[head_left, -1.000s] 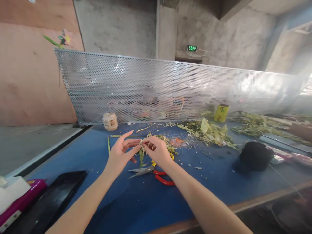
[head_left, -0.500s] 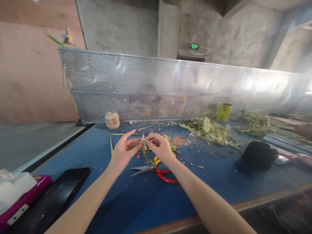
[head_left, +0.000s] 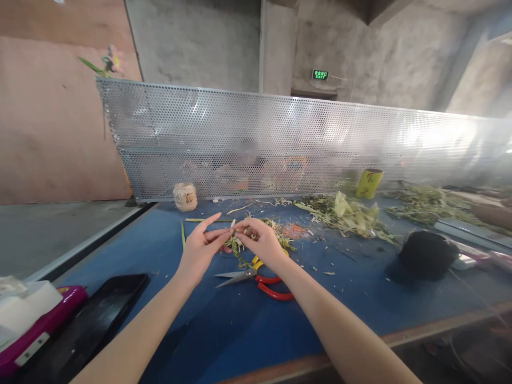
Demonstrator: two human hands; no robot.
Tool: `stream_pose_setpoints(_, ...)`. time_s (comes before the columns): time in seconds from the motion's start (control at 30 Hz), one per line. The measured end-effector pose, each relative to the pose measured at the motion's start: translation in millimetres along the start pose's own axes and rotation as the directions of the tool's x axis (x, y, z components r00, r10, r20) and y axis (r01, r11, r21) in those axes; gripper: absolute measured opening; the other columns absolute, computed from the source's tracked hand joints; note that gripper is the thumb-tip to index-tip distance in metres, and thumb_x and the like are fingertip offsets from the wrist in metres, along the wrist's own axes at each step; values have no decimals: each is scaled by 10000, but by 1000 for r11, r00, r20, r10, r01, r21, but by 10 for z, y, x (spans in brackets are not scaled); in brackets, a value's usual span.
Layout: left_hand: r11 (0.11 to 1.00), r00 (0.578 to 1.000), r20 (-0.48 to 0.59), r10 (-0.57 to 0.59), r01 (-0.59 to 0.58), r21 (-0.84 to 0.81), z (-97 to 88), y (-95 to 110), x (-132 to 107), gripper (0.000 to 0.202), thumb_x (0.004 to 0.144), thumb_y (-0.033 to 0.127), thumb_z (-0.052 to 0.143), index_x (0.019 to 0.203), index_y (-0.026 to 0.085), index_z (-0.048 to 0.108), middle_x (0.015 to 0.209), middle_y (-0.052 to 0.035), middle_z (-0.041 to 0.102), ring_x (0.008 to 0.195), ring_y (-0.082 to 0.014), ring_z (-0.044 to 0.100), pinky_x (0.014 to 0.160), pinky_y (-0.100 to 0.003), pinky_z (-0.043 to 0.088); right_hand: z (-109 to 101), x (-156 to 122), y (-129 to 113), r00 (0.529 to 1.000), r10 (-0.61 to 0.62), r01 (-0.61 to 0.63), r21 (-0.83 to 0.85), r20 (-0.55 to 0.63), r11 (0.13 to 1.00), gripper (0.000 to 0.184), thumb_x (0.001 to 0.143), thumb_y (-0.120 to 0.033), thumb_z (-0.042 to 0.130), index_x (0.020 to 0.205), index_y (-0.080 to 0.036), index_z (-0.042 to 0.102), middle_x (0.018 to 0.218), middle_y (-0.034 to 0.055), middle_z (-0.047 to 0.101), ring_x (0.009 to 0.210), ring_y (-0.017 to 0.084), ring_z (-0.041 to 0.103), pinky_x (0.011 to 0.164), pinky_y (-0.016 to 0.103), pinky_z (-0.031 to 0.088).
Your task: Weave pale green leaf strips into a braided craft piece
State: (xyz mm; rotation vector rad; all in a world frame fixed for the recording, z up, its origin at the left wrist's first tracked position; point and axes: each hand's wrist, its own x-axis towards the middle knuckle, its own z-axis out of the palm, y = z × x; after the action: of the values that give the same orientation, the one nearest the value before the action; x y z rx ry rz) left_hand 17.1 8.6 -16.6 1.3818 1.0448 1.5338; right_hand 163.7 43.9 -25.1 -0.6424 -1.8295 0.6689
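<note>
Just above the bench (head_left: 224, 330), the left hand (head_left: 198, 253) and right hand (head_left: 264, 246) are pinching a leaf bundle (head_left: 235, 245) between them, each grip seemingly closed on it, strands dangling toward the scissors (head_left: 256, 278).

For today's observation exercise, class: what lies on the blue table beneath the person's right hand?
Red-handled scissors lie there, blades pointing left, among leaf scraps. The right hand, pinching a leaf bundle with the left hand, covers part of the handles, so their full shape is hidden.
</note>
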Motion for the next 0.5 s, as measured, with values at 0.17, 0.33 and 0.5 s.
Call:
stream_pose_setpoints(0.17,968,995,-28,94,-85,234,-22,-3,-1,644,660,349,637,1227,172,385,755,-53,686,559,-163,614,594,-347,521,32,10,1,993,113,-116,148,29,982,190,729,-257,535,909,-198,529,762,-11,517,570,69,489,508,197,430)
stream_pose_setpoints(0.33,851,969,-12,249,-212,480,-52,-11,1,534,719,368,567,1193,184,408,773,-50,677,680,-190,635,674,-349,500,106,7,18,897,411,-442,369,162,818,346,668,-269,615,962,-187,451,781,-3,535,568,77,532,443,185,450)
stream_pose_setpoints(0.5,709,937,51,346,-296,640,-65,-23,17,466,752,349,523,1176,195,407,772,-29,673,828,-193,622,733,-331,475,118,-10,-16,850,429,-523,390,306,758,185,664,-196,615,820,-160,522,565,-50,531,492,63,523,449,168,443)
